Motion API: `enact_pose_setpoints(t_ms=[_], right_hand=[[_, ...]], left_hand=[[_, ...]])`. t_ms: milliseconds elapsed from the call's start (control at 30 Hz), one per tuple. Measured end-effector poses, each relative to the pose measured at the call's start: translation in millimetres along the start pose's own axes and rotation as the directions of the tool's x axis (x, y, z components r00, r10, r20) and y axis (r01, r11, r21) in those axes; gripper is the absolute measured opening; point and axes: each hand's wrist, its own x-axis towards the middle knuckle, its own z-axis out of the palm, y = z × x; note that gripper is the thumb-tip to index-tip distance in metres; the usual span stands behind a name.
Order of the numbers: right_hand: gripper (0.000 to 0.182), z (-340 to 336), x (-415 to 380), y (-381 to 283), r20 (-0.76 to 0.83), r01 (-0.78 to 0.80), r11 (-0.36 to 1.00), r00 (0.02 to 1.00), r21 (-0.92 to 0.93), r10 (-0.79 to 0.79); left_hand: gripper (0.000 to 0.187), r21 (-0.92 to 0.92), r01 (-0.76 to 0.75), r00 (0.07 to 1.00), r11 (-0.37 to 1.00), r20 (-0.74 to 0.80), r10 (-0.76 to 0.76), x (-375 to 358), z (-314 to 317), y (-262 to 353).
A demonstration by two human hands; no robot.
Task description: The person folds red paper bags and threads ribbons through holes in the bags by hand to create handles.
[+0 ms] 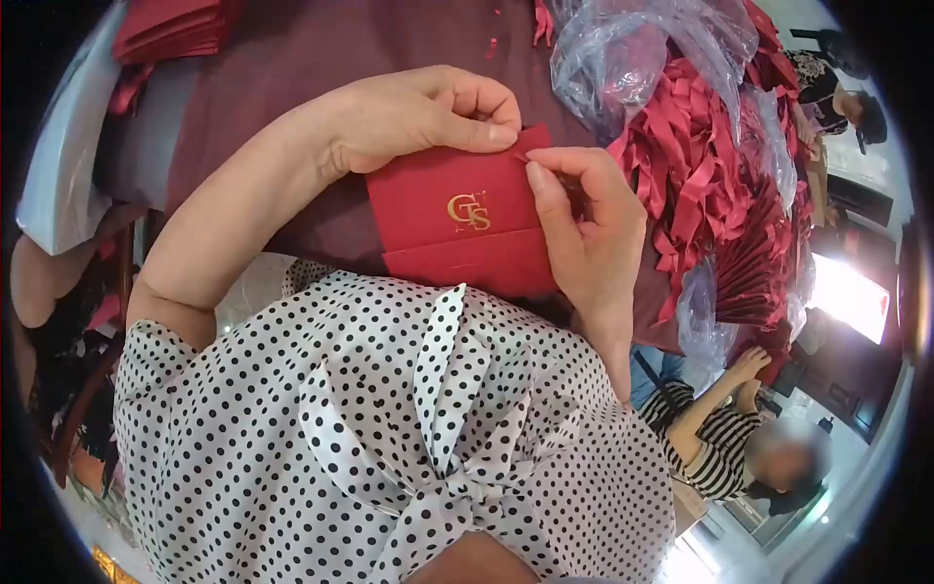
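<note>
You held the red envelope (457, 219) in the middle of the frame, just above your polka-dot blouse (389, 428), with its gold emblem facing up. Your left hand (418, 117) was closed in a pinch on the envelope's upper edge, thumb and forefinger meeting at the top right corner. Your right hand (584, 224) was also pinched shut, its thumb pressing on that same corner, where a small flap or strip seemed to stick out; I could not tell exactly what it was.

In my judgement the main risk sat at that corner: both hands pulled on one small spot, so a hard tug could have creased or torn the paper, or smeared the gold print if your thumb slid inward. The lower edge hung unsupported, so a loosened pinch could have let the envelope drop into your lap.

Room was tight on the right. The heap of red paper pieces (710, 185) and the clear plastic bag (642, 49) lay just beside your right hand, and a wide elbow swing might have dragged them off the table (292, 58). Another person (720, 438) sat at the lower right, near your right forearm. The upper left, near the stack of red envelopes (170, 29), looked freer.
</note>
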Motion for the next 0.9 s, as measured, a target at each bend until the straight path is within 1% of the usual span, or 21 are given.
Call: enact_pose_setpoints(t_ms=[67, 133, 333, 400, 433, 500, 533, 600, 633, 700, 833, 900], right_hand=[[0.007, 2.7, 0.5, 3.4, -0.004, 0.019, 1.0, 1.0, -0.014, -0.019], [0.007, 3.7, 0.6, 5.0, -0.007, 0.04, 0.999, 0.999, -0.031, -0.04], [0.008, 2.4, -0.6, 3.0, -0.009, 0.013, 1.0, 1.0, -0.019, -0.014], [0.008, 1.4, -0.1, 1.5, 0.002, 0.056, 0.997, 0.998, -0.056, -0.056], [0.008, 0.3, 0.2, 0.3, 0.002, 0.058, 0.997, 0.998, -0.059, -0.058], [0.01, -2.6, 1.8, -3.7, 0.068, 0.07, 0.991, 0.996, -0.113, -0.063], [0.01, -3.8, 3.2, -5.2, 0.068, 0.071, 0.991, 0.996, -0.116, -0.063], [0.009, -6.4, 8.0, -7.4, 0.145, 0.184, 0.951, 0.978, -0.25, -0.151], [0.009, -8.0, 11.1, -9.1, 0.144, 0.183, 0.95, 0.978, -0.253, -0.15], [0.008, -11.0, 16.7, -12.3, 0.233, 0.271, 0.906, 0.952, -0.324, -0.201], [0.007, -13.0, 20.8, -15.8, 0.268, 0.292, 0.892, 0.942, -0.346, -0.204], [0.007, -14.0, 21.1, -17.1, 0.278, 0.268, 0.899, 0.945, -0.346, -0.174]], left_hand=[[0.012, 0.055, -0.021, 1.0, 0.998, -0.018, 0.022, -0.1, 0.1, 0.6], [0.012, 0.057, -0.018, 1.0, 0.998, -0.022, 0.019, 1.3, -1.5, -1.7], [0.015, 0.066, -0.008, 0.999, 0.998, -0.03, 0.01, -1.1, 0.1, -0.2], [0.016, 0.075, 0.0, 1.0, 0.997, -0.029, 0.002, -1.7, 0.4, 0.5], [0.016, 0.099, 0.01, 0.998, 0.995, -0.056, -0.004, -1.3, 1.2, 0.0], [0.017, 0.121, 0.018, 0.997, 0.992, -0.081, -0.008, -1.2, 3.6, -0.2], [0.016, 0.12, 0.015, 0.994, 0.993, -0.109, -0.002, -1.8, 5.3, 0.1], [0.016, 0.121, 0.011, 0.991, 0.993, -0.136, 0.006, -2.0, 6.5, -0.3], [0.015, 0.101, 0.008, 0.989, 0.995, -0.145, 0.007, -1.4, 6.2, -1.4], [0.014, 0.083, 0.004, 0.989, 0.997, -0.15, 0.009, -0.4, 5.3, -1.8], [0.011, 0.081, 0.017, 0.987, 0.997, -0.164, -0.004, 0.9, 3.6, -1.9], [0.01, 0.085, 0.023, 0.984, 0.996, -0.176, -0.007, 1.4, 2.3, -2.6]])
